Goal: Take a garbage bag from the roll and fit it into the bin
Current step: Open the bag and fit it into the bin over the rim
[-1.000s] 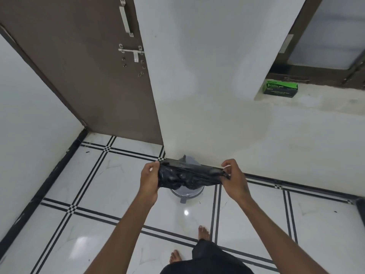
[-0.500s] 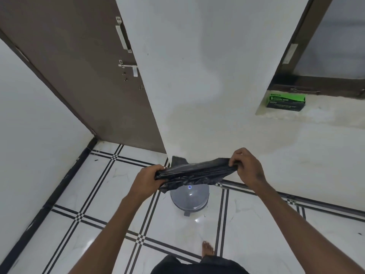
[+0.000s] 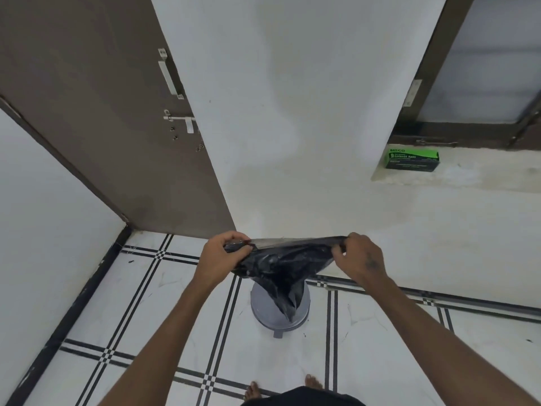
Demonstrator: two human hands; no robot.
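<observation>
A black garbage bag (image 3: 281, 265) hangs stretched between my two hands above a small grey bin (image 3: 263, 312) on the tiled floor by the wall. My left hand (image 3: 219, 256) pinches the bag's left top corner. My right hand (image 3: 360, 256) grips the right top corner. The bag's lower part droops in a point over the bin's mouth and hides much of the bin's inside. A green box of garbage bags (image 3: 412, 158) lies on the white window ledge at the upper right.
A brown door (image 3: 102, 127) with a handle and latch stands open at the left, against a white wall. The white floor (image 3: 131, 303) has black striped tile lines. My bare feet (image 3: 254, 389) stand near the bottom edge.
The bag has unfolded from a tight crumpled bundle, and its lower part now hangs down toward the bin. My hands have moved a little farther apart, and the view has shifted.
</observation>
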